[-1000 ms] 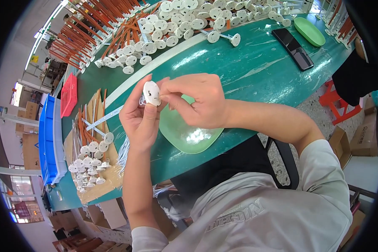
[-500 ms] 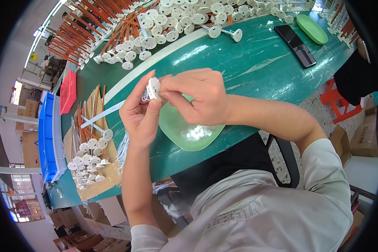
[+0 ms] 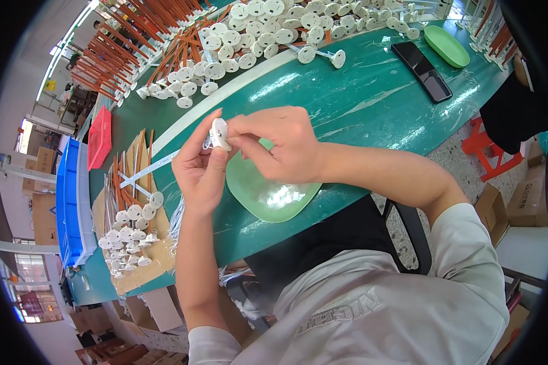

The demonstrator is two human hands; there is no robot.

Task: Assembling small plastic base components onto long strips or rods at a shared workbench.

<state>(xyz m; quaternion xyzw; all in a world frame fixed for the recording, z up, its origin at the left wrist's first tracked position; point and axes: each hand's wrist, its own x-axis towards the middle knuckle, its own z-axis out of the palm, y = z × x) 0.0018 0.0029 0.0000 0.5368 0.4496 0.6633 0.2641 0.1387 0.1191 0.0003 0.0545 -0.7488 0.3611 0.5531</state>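
My left hand (image 3: 195, 179) grips a small round white plastic cap (image 3: 218, 131) between thumb and fingers. A pale strip with small dots (image 3: 155, 166) runs from behind that hand down to the left. My right hand (image 3: 283, 143) is closed in a pinch at the cap's right side. Whatever its fingertips hold is hidden or too small to make out. Beneath the right hand lies a light green dish (image 3: 243, 193), with small shiny clear bits in it.
On the left, cardboard (image 3: 158, 263) bears several white caps on strips, beside a blue bin (image 3: 72, 207) and a red basket (image 3: 99, 139). More capped strips (image 3: 249, 39) are heaped at the back. A black phone (image 3: 422, 72) and another green dish (image 3: 446, 46) lie far right.
The cap has turned slightly in my left hand, showing more of its face. My right hand's fingertips stay close against its side, slightly lower. The whole view has shifted a little.
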